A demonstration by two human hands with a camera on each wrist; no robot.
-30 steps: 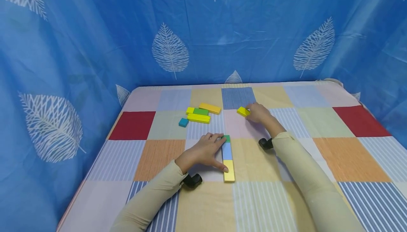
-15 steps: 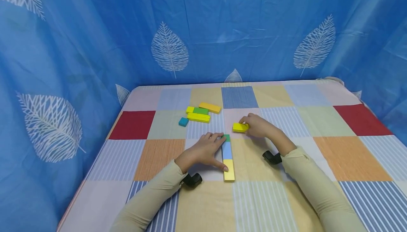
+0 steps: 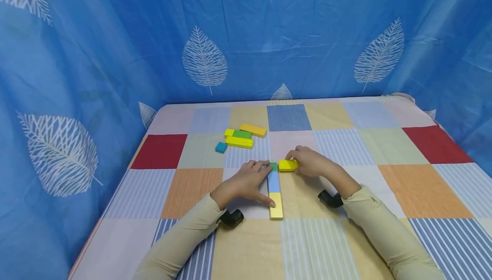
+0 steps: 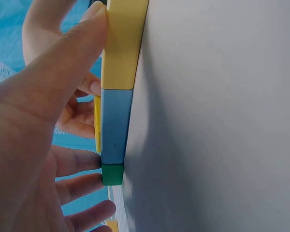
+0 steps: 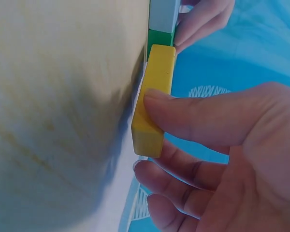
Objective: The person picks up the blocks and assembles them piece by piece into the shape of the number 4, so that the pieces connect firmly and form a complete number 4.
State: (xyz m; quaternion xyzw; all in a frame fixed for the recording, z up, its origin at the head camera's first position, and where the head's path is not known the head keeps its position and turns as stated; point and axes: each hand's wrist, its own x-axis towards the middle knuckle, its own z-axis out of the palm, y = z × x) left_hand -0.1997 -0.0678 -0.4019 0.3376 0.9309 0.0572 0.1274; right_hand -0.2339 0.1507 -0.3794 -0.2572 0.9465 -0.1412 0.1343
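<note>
In the head view a row runs lengthwise on the cloth: a pale yellow block (image 3: 276,206), a blue block (image 3: 273,182) and a small green block (image 3: 273,167) at the far end. My left hand (image 3: 247,182) rests over its left side, thumb on the pale yellow block and fingertips at the green one; the left wrist view shows these fingers nearly straight. My right hand (image 3: 313,162) pinches a bright yellow block (image 3: 286,165) between thumb and fingers. That block lies crosswise just right of the green end, a narrow gap between them in the head view.
Farther back, left of centre, lie an orange block (image 3: 253,130), a green block (image 3: 242,134), yellow blocks (image 3: 239,142) and a small teal block (image 3: 221,147). A patchwork cloth (image 3: 326,237) covers the table, and a blue curtain (image 3: 284,36) hangs behind and at the sides.
My right hand has brought the bright yellow block nearer and leftward, turning it crosswise beside the row's green end. My left hand and the row have stayed in place.
</note>
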